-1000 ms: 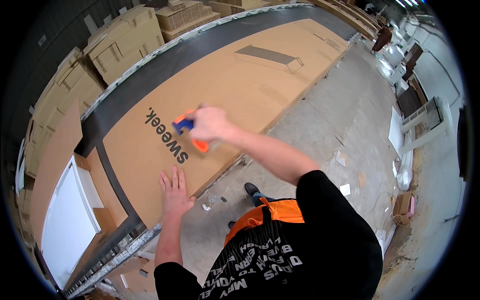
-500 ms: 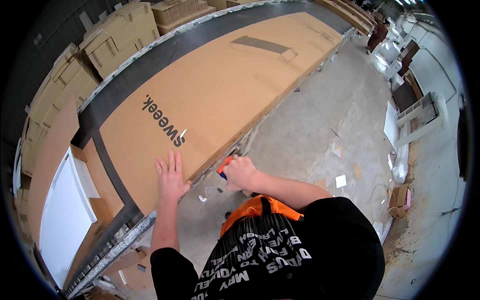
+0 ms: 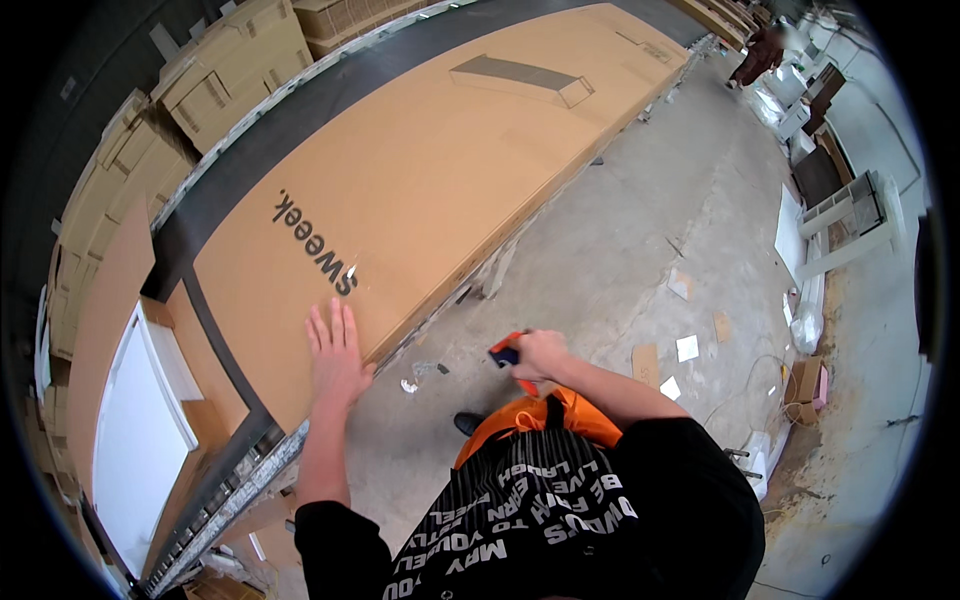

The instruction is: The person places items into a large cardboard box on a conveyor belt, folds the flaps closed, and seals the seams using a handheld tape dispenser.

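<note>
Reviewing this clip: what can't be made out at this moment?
- Orange-and-blue handheld tool: head view, grip covered by the right hand.
- Long, flat brown cardboard carton: head view, underside hidden by its own top.
- Rear brown cardboard stack: head view, cut off by the picture's upper edge.

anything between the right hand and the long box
Nothing visible stands between the right hand, gripping an orange and blue tool, and the long box; the left hand rests on the box, off to the side.
</note>
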{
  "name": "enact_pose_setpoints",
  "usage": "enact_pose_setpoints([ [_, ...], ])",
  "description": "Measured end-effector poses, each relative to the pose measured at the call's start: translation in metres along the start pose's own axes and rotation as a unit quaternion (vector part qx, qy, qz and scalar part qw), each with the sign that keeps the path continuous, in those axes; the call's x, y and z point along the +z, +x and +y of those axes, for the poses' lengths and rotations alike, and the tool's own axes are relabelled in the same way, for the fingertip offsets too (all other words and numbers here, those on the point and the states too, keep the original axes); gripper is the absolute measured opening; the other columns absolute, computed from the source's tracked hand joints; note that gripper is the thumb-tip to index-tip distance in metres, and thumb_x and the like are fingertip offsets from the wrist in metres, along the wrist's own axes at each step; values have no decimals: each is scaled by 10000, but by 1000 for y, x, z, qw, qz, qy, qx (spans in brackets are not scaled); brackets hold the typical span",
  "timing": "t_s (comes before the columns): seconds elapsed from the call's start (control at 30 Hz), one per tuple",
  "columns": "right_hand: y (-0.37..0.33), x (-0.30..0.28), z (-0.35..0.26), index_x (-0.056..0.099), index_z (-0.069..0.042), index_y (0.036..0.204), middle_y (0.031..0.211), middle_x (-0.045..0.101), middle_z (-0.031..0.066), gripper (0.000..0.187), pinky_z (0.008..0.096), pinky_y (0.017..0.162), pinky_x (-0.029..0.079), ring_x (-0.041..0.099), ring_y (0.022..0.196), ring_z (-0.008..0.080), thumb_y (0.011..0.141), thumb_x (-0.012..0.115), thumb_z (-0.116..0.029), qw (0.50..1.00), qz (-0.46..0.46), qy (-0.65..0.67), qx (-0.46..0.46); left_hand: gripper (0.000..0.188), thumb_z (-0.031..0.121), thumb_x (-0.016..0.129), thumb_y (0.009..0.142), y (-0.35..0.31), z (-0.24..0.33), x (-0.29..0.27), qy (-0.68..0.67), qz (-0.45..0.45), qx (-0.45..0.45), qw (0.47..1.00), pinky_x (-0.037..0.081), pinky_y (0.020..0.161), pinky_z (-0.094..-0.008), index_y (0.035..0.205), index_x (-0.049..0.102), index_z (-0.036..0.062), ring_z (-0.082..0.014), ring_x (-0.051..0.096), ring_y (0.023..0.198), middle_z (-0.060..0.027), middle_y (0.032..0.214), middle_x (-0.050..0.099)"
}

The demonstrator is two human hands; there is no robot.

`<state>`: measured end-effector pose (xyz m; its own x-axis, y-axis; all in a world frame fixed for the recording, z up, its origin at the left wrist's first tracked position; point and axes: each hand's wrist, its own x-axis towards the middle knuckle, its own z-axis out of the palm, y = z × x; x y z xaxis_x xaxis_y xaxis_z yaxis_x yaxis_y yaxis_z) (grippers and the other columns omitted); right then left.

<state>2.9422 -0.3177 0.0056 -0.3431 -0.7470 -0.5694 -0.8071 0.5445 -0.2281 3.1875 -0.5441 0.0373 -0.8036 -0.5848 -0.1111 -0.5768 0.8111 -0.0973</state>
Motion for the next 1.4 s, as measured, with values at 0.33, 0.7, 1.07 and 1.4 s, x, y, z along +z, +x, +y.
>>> enact_pose_setpoints([
  [0.33,45,-190,119,695,-176,1030,999,659,161,330,463,739,543,658,850,382,735,616,-302,924,373,21,-84,1185,567,723,691,208,160,-50,-36,-15,117,992,72,1189,-496,1484,113,-69,-439,55,1445,-225,1573,75],
  [0.7,149,-314,94,710,-36,754,749,675,199,302,427,677,550,687,756,332,636,605,-293,964,132,-189,-131,1065,362,711,727,257,216,-64,1,-76,49,996,71,1204,-422,1483,96,-68,-400,43,1457,-228,1576,30],
  [1.07,116,-169,157,694,-32,891,863,662,170,340,397,738,555,669,898,345,622,674,-239,990,102,-34,-89,921,536,511,877,288,231,-27,-15,97,105,990,59,1183,-502,1480,161,-65,-427,71,1447,-234,1566,105],
  [1.4,98,-95,196,732,-97,961,1010,671,132,344,384,828,524,614,1029,311,689,697,-306,995,11,-24,-93,1074,517,706,750,335,291,-62,31,-16,-24,999,101,1171,-527,1491,159,-35,-434,125,1433,-260,1547,149],
])
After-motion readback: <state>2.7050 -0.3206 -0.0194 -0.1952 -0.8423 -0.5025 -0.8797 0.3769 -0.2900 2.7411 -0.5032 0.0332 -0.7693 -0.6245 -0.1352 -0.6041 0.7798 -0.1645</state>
